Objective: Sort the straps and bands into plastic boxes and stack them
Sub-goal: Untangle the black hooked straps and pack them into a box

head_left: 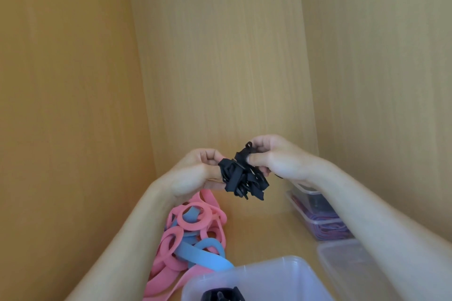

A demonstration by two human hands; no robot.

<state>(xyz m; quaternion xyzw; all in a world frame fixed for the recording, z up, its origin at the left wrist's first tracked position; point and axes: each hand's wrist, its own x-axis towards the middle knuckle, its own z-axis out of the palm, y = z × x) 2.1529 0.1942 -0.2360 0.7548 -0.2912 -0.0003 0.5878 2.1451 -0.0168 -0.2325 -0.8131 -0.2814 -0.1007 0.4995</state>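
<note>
Black straps [242,178] of flat, limp woven cloth are bunched into a loose tangle of loops and loose ends. They are held up in the air between both hands, above the middle of the shelf [264,232].

On my screen the left hand [195,173] has its fingers curled in, and its fingertips pinch the left side of the bundle. The right hand [276,159] grips the upper right part, thumb pressed on the front and fingers folded over the top, where one small loop pokes up.

The shelf is smooth pale wood with a fine grain, and panels [220,56] of the same wood close it in on the left, far and right sides.

Below the left wrist lies a pile of bands [193,232], soft and matt like rubber, pink and blue. Some are flat rings and some are long flat strips trailing towards me.

Nearest to me is a cloudy see-through plastic box [256,276] with rounded corners, open at the top, with a dark object [222,294] at its near edge that I cannot make out. Just right of it is a frosted plastic piece [354,266]; whether it is a lid or a tub I cannot tell.

Farther right, partly under the right forearm, a clear tub [318,217] holds thin purple and red cords.
</note>
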